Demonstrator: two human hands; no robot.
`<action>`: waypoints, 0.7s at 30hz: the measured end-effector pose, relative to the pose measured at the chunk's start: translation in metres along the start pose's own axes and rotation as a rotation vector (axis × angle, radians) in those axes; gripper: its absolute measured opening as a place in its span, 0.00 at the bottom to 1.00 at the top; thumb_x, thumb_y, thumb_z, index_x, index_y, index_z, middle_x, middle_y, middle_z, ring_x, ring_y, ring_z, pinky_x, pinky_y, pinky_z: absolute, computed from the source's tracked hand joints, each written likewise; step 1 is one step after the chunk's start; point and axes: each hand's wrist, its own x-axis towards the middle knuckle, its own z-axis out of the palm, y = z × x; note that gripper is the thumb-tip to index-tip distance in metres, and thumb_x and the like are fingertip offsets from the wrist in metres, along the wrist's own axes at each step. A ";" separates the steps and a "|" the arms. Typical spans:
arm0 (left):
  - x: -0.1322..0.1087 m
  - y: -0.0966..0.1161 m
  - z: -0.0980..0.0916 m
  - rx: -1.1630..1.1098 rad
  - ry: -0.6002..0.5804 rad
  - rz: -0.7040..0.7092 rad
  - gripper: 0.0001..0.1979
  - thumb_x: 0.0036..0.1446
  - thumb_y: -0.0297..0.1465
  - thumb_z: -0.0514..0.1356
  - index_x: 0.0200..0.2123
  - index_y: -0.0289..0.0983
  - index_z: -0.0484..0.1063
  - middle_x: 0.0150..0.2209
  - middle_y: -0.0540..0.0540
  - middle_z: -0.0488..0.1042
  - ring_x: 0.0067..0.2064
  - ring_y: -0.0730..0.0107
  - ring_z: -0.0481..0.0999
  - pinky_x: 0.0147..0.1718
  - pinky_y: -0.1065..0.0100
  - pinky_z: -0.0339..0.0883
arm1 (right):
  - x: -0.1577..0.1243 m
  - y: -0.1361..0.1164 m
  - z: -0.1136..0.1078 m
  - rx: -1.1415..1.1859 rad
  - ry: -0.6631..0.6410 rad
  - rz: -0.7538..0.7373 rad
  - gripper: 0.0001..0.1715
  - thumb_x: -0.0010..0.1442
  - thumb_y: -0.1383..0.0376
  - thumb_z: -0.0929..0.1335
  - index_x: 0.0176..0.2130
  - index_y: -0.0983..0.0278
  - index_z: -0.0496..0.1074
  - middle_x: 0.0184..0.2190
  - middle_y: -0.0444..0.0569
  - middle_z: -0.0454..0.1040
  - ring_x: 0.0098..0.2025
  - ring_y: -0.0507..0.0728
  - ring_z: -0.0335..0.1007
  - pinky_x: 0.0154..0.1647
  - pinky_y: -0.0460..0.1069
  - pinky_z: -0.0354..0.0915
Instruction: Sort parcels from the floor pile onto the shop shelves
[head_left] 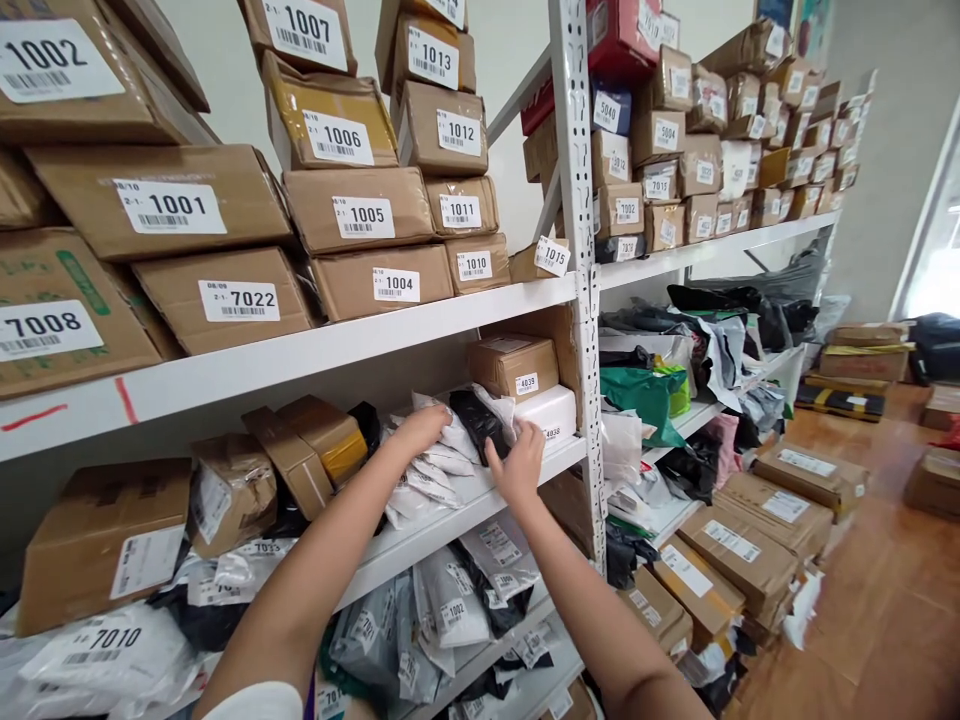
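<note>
Both my hands reach onto the middle shelf of the left rack, at a cluster of small mailers. My left hand (426,430) has its fingers curled over the top of a white plastic mailer (454,432); the fingertips are partly hidden. A black plastic mailer (472,420) leans between my hands. Against its right side, my right hand (519,462) touches it with thumb and fingers apart, close to another white mailer (496,408). Several white mailers (431,480) lie stacked below. Just right stand a brown box marked 4039 (517,365) and a white box marked 4038 (551,415).
Numbered cardboard boxes (394,285) fill the upper shelf (420,325) above my hands. A white metal post (576,200) rises to the right. Bagged parcels (450,600) lie on the shelf below. Boxes (742,560) stand on the wooden floor at right.
</note>
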 end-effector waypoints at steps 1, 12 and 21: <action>-0.002 -0.003 0.001 -0.023 -0.002 0.035 0.11 0.55 0.20 0.58 0.38 0.35 0.77 0.48 0.39 0.76 0.52 0.56 0.74 0.53 0.63 0.66 | 0.005 0.007 -0.001 -0.019 -0.013 0.002 0.40 0.63 0.50 0.68 0.63 0.72 0.60 0.55 0.67 0.63 0.58 0.69 0.58 0.59 0.64 0.63; -0.012 -0.025 -0.007 -0.203 -0.110 0.069 0.13 0.45 0.27 0.67 0.37 0.40 0.76 0.66 0.45 0.65 0.67 0.49 0.61 0.63 0.57 0.58 | 0.002 0.005 0.029 0.061 -0.325 -0.011 0.45 0.54 0.40 0.72 0.59 0.63 0.65 0.56 0.62 0.59 0.56 0.70 0.62 0.58 0.64 0.63; -0.011 -0.036 -0.005 -0.207 -0.201 0.051 0.13 0.44 0.25 0.63 0.37 0.40 0.74 0.70 0.44 0.60 0.70 0.53 0.57 0.67 0.58 0.52 | 0.023 0.009 0.031 0.157 -0.442 -0.026 0.41 0.50 0.42 0.75 0.54 0.61 0.65 0.48 0.55 0.66 0.50 0.66 0.69 0.55 0.62 0.68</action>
